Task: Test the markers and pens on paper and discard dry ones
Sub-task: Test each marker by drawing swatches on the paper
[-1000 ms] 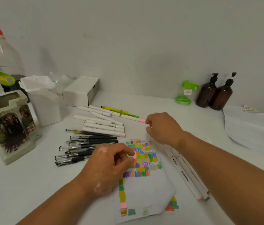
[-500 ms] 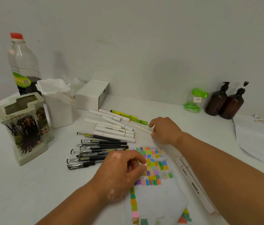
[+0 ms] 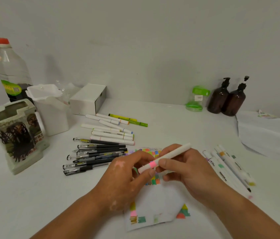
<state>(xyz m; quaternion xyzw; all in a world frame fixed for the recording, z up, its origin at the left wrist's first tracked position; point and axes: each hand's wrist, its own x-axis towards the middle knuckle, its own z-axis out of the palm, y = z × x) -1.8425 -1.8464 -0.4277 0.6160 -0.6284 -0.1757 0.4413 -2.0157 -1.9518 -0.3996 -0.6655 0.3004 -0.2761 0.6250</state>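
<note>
Both hands hold a white marker (image 3: 172, 153) with a pink band over the test paper (image 3: 154, 204), which is covered in coloured swatches. My right hand (image 3: 185, 168) grips the marker's barrel. My left hand (image 3: 127, 175) pinches its lower capped end by the pink band. Several white markers (image 3: 111, 133) and two green ones (image 3: 129, 120) lie in a group beyond the paper. A row of black gel pens (image 3: 94, 156) lies to the left. More white markers (image 3: 228, 168) lie right of my hands.
A ceramic pen holder (image 3: 13, 133) and a white cup (image 3: 49, 109) stand at left, with a plastic bottle (image 3: 10, 71) behind. A white box (image 3: 87, 99), a green-lidded jar (image 3: 197, 99) and two brown pump bottles (image 3: 227, 99) line the wall. Loose paper (image 3: 265, 133) lies at right.
My right hand picked a white pink-banded marker from the far group and brought it back over the paper. My left hand rose from the paper and took hold of its end.
</note>
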